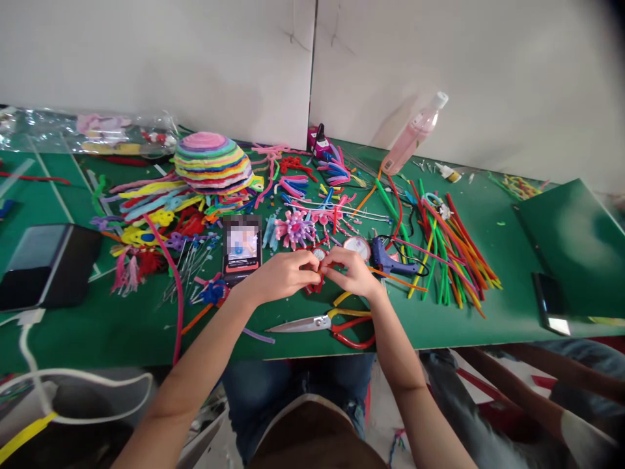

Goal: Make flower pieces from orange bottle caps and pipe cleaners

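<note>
Over the green table, my left hand [287, 273] and my right hand [352, 271] meet fingertip to fingertip. Both are closed in a pinch on a red pipe cleaner [316, 286], partly hidden by the fingers. Just behind them lie a pink and purple pipe-cleaner flower [295, 228] and a small round tin [357, 247]. A phone [243, 247] with a lit screen stands left of my left hand. To the right of my right hand rests a blue glue gun [393, 260]. Scissors [317, 324] with yellow and red handles lie below the hands.
A striped domed piece [211, 163] sits on heaped pipe cleaners at the left. Long loose pipe cleaners [446, 254] spread at the right. A pink bottle [414, 135] stands behind. A black box-like device [51, 266] is far left; another person's arm [512, 391] shows lower right.
</note>
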Demonstrator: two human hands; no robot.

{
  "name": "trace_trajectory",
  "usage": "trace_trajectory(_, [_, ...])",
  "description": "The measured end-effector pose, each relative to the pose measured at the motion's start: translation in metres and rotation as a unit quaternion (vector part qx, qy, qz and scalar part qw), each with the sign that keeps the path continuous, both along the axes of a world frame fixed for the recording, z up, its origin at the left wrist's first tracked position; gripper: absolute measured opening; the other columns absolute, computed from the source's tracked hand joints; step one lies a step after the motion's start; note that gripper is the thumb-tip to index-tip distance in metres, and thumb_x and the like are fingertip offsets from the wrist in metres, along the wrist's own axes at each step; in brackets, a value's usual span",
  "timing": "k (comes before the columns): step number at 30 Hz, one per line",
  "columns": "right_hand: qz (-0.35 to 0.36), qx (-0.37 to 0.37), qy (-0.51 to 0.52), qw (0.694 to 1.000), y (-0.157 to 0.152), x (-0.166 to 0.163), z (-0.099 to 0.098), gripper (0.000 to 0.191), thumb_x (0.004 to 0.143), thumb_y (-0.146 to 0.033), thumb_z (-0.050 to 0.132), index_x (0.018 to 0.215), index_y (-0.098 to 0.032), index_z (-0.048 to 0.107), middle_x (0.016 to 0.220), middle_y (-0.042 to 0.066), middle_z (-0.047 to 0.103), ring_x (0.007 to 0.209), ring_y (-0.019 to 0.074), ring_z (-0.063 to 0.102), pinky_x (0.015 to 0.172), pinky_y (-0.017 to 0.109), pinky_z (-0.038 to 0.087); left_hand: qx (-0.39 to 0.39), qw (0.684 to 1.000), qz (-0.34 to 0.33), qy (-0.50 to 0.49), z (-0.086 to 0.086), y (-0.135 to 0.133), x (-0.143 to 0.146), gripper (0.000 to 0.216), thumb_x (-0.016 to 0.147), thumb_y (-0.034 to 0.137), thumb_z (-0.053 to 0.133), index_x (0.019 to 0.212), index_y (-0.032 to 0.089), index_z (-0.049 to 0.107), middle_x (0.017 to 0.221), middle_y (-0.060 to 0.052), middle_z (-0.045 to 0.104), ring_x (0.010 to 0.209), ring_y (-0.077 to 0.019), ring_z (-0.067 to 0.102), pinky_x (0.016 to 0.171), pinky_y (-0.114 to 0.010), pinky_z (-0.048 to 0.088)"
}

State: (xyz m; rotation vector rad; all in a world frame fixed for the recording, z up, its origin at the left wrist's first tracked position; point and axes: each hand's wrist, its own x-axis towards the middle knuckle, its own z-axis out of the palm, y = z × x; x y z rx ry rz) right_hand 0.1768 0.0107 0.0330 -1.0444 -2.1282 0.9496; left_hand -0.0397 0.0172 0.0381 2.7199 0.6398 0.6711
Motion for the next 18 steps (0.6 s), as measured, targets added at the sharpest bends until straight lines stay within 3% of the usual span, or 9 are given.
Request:
trace_trajectory(5, [-0.040, 0.019, -0.020, 0.999, 0.000, -0.004, -0.002, 0.008, 0.084, -0.021, 0.057, 0.080, -0.018, 0.063, 0.078, 0.002, 0.063, 0.070, 0.0126, 0.057, 0.064, 0.025, 0.043, 0.012, 0.999, 0.033, -0.006, -0.001, 0.000, 0.002, 0.017, 0.090, 0.019, 0.050, 0.084, 0.020, 0.067, 0.103, -0.006, 0.058, 0.082, -0.0138, 0.059, 0.068, -0.025, 0.047])
trace_trajectory(11, [-0.144, 0.062, -0.062, 0.986, -0.004, -0.016, -0.003, 0.012, 0.085, -0.024, 0.054, 0.079, -0.020, 0.063, 0.075, 0.002, 0.061, 0.066, 0.0129, 0.055, 0.058, 0.025, 0.041, -0.009, 0.992, 0.125, -0.004, -0.009, 0.001, 0.007, 0.019, 0.092, 0.020, 0.047, 0.092, 0.018, 0.066, 0.110, -0.009, 0.061, 0.098, -0.0182, 0.062, 0.078, -0.028, 0.051])
trace_trajectory(18, [-0.192, 0.082, -0.061, 0.976, -0.007, -0.022, -0.010, 0.013, 0.086, -0.025, 0.054, 0.081, -0.021, 0.065, 0.075, 0.003, 0.060, 0.067, 0.0138, 0.056, 0.058, 0.025, 0.042, -0.032, 0.985, 0.166, -0.024, -0.014, 0.001, 0.012, 0.019, 0.093, 0.020, 0.045, 0.092, 0.015, 0.062, 0.091, -0.007, 0.070, 0.086, -0.0180, 0.067, 0.076, -0.030, 0.053])
